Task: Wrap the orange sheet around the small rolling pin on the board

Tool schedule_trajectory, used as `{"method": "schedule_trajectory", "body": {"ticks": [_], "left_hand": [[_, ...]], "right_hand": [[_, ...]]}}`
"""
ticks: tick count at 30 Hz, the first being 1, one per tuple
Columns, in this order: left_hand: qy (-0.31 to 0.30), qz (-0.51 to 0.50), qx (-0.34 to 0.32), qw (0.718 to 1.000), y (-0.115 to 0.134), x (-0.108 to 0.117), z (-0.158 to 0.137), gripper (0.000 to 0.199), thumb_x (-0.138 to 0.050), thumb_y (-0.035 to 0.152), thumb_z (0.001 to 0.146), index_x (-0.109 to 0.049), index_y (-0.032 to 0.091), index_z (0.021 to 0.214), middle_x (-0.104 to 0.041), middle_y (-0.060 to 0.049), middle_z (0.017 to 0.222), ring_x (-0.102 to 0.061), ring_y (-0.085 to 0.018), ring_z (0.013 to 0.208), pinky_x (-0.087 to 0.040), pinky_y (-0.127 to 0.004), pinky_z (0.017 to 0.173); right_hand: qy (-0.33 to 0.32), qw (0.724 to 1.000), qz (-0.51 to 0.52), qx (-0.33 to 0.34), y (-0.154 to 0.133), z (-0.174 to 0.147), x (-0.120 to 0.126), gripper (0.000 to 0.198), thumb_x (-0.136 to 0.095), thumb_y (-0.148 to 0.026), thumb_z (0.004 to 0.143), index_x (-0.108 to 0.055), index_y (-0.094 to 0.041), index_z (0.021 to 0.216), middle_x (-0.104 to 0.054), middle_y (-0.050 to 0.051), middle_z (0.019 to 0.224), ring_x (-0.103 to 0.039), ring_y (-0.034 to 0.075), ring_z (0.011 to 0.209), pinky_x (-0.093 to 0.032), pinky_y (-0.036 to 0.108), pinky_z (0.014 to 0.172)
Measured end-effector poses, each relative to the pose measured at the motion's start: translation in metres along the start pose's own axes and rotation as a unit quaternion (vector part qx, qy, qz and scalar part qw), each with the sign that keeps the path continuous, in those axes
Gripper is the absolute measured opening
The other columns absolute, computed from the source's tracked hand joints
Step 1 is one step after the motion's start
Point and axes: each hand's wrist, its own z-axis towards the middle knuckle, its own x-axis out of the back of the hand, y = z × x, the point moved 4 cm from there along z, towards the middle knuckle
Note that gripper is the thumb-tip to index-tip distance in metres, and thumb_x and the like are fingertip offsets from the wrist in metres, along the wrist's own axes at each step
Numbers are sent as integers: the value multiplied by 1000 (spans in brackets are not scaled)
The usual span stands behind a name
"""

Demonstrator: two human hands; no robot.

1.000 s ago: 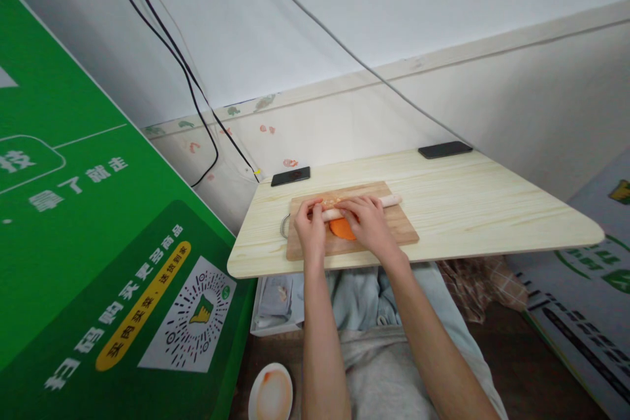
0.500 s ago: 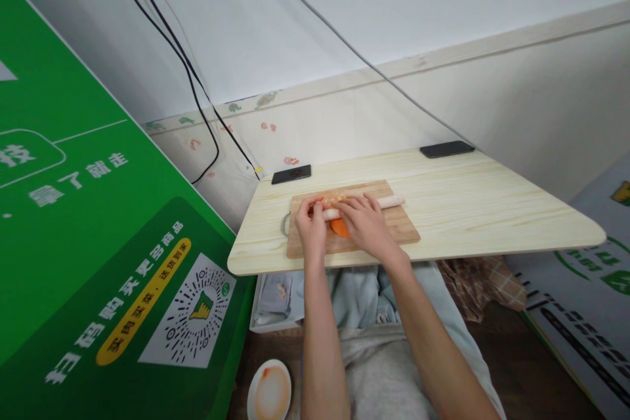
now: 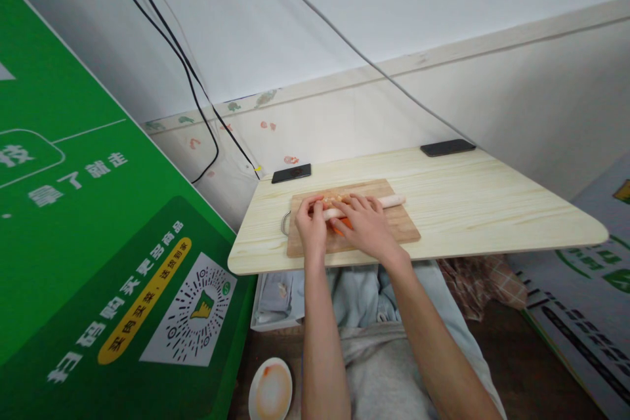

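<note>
A wooden cutting board (image 3: 401, 230) lies on the table, with a pale rolling pin (image 3: 392, 201) slanting across it. My left hand (image 3: 311, 226) is closed around the pin's left end. Over the middle of the pin rests my right hand (image 3: 367, 224), its fingers bent across the far side and its thumb on the near side. A flat orange piece (image 3: 339, 228) shows under the pin, partly covered by my right hand. Just beyond the pin sits a lumpy, glossy orange-yellow mass (image 3: 335, 199); what it is I cannot tell.
Two dark phones, one at the back left (image 3: 291, 174) and one at the back right (image 3: 447, 147), lie on the pale table (image 3: 492, 210). A stained white plate (image 3: 270, 390) and an open white box (image 3: 278, 298) are below. A green panel (image 3: 98, 210) stands left.
My right hand has shifted slightly on the pin, and its thumb now covers more of the orange piece. My left hand stays in place.
</note>
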Motion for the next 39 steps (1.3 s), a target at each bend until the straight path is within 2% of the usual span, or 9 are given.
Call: {"method": "schedule_trajectory", "body": {"ticks": [5,12,16,21,26,33,36,39], "left_hand": [[-2,0,-8,1000,2,0,0,16,-63,27,94,-78,20,93,-80,-5,97,-73,-21,92,-58,-33,89],[1,-8,0,1000,1,0,0,15,-64,27,93,-77,20,92,-80,-5,97,-74,-21,92,-58,-33,89],[0,-10,2,1000,0,0,0,15,-64,27,93,-77,20,93,-80,-6,97,-75,-21,92,-58,-33,88],[-3,-8,-5,1000,1,0,-1,16,-64,28,94,-78,20,94,-80,-6,98,-74,-20,91,-58,-32,87],[-2,-19,3,1000,1,0,-1,16,-65,28,93,-78,20,95,-80,-5,96,-74,-19,88,-58,-31,84],[-1,-2,2,1000,2,0,-1,16,-63,27,93,-78,20,95,-79,-5,95,-73,-20,87,-59,-33,85],[-1,5,-1,1000,2,0,-1,16,-63,27,93,-77,20,94,-79,-6,96,-74,-21,91,-58,-34,88],[-3,3,-4,1000,1,1,0,16,-63,27,94,-78,21,94,-79,-5,95,-74,-21,91,-58,-34,89]], "right_hand": [[-58,998,0,8,4,-9,12,49,-54,-46,114,-66,-26,157,-71,14,156,-57,34,150,-33,58,129],[-20,1000,-9,-12,5,0,-9,55,-59,-43,111,-62,-25,163,-61,14,168,-40,35,165,-19,59,137],[-12,1000,-7,-12,4,1,-10,54,-58,-43,111,-63,-26,162,-63,14,166,-42,35,164,-22,61,137],[-70,997,9,19,8,-11,5,61,-54,-49,113,-55,-27,169,-58,14,171,-41,36,166,-23,63,137],[-100,994,17,33,13,-19,14,65,-51,-57,113,-56,-23,169,-52,15,176,-39,35,168,-26,60,138],[-53,998,6,23,11,-7,-5,64,-56,-51,111,-55,-25,170,-53,14,175,-36,37,169,-20,63,139],[-11,1000,0,-2,8,-1,-12,58,-57,-49,111,-62,-25,163,-60,14,169,-41,37,166,-21,63,138],[-2,1000,1,-12,4,1,-13,54,-56,-48,112,-65,-25,160,-63,14,166,-44,36,163,-21,61,137]]}}
